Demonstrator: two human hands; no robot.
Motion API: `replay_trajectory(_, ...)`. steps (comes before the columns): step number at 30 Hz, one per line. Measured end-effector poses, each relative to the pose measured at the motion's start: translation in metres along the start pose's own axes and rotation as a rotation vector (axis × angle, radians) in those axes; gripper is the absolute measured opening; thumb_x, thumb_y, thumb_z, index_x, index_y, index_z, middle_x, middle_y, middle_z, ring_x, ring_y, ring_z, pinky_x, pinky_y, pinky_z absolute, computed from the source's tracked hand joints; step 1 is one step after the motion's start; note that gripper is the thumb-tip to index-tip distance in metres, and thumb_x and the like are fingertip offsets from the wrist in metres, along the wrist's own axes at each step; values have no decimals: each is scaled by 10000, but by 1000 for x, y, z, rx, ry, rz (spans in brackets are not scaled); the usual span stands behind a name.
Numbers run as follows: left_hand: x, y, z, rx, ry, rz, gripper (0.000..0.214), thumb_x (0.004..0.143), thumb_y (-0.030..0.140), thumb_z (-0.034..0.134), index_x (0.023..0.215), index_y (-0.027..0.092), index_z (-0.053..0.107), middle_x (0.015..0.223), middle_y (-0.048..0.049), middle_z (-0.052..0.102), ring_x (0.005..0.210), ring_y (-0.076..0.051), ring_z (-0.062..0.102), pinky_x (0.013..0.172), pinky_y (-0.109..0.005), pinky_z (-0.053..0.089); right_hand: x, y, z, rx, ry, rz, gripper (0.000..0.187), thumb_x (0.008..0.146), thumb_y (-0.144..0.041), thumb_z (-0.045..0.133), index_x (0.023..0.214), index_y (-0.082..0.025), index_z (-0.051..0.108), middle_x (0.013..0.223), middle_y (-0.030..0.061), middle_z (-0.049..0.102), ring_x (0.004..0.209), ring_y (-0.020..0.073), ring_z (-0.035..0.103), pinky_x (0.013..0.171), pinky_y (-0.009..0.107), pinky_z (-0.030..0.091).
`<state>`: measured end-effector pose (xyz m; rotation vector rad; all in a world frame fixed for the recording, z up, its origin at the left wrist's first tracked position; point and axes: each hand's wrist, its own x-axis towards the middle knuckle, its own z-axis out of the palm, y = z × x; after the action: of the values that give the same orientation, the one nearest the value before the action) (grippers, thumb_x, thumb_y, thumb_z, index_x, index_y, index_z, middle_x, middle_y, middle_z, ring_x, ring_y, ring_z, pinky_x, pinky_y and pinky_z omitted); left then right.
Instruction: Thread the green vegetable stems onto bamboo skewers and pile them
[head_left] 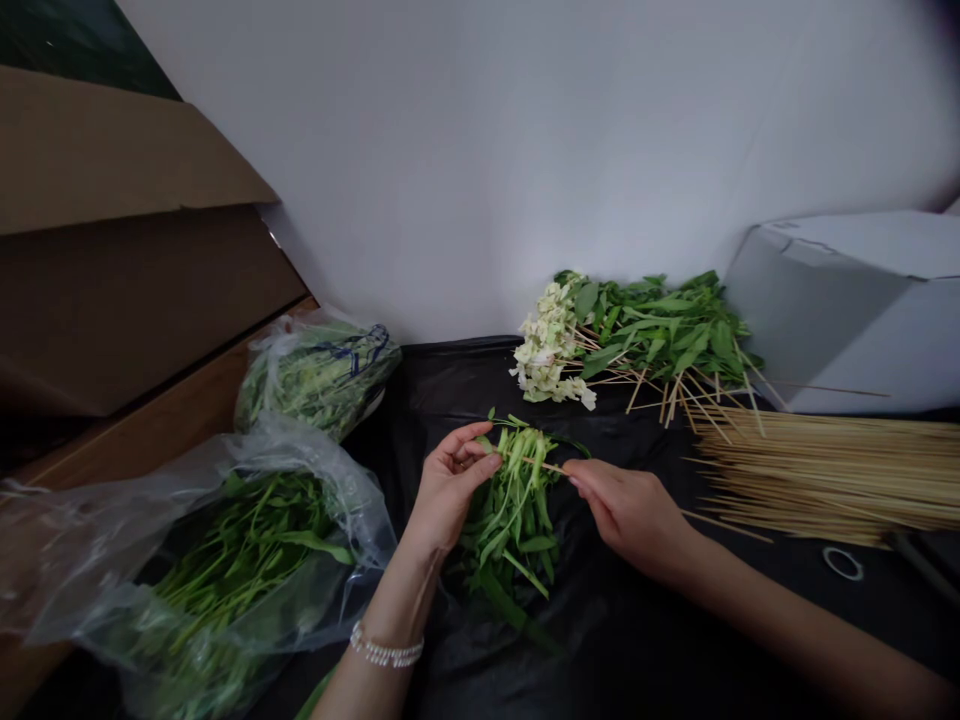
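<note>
My left hand (448,485) pinches the stem ends of a small bunch of leafy green stalks (513,515) lying on black plastic sheeting (645,640). My right hand (634,512) pinches a thin bamboo skewer (546,465) whose tip goes into the stem ends of the bunch. A pearl bracelet (384,650) sits on my left wrist.
Finished skewers of greens (660,335) and pale cabbage pieces (549,345) lie at the back by the wall. A pile of bare skewers (832,470) lies at right, near a white box (862,310). Two clear bags of greens (247,560) (322,375) and a cardboard box (112,240) stand at left.
</note>
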<state>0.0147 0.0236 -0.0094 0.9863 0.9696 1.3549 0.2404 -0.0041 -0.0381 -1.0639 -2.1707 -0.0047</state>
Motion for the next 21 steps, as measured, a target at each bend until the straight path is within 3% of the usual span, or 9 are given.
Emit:
replay_trajectory(13, -4, 0, 4, -10, -51, -87, 491, 603, 183, 868, 1075, 182, 730, 677, 37, 635, 607, -74, 566, 660, -205, 438, -2, -1, 4, 13, 3, 16, 303, 958, -150, 352, 1067, -168, 634, 835, 61, 711, 731, 152, 678, 684, 256, 527)
replay_trajectory(17, -3, 0, 3, 3, -58, -82, 498, 608, 181, 865, 1087, 185, 729, 689, 29, 650, 614, -81, 573, 668, -211, 444, 0, -1, 3, 115, -36, 44, 298, 953, -164, 359, 1008, -192, 650, 775, 35, 697, 668, 139, 656, 626, 244, 515)
replay_trajectory(21, -3, -2, 2, 14, -76, -89, 497, 617, 184, 863, 1095, 187, 726, 698, 23, 664, 630, -83, 587, 682, -210, 452, -1, 1, 3, 54, -21, 18, 296, 944, -135, 367, 1059, -170, 637, 867, 66, 714, 750, 156, 673, 676, 264, 522)
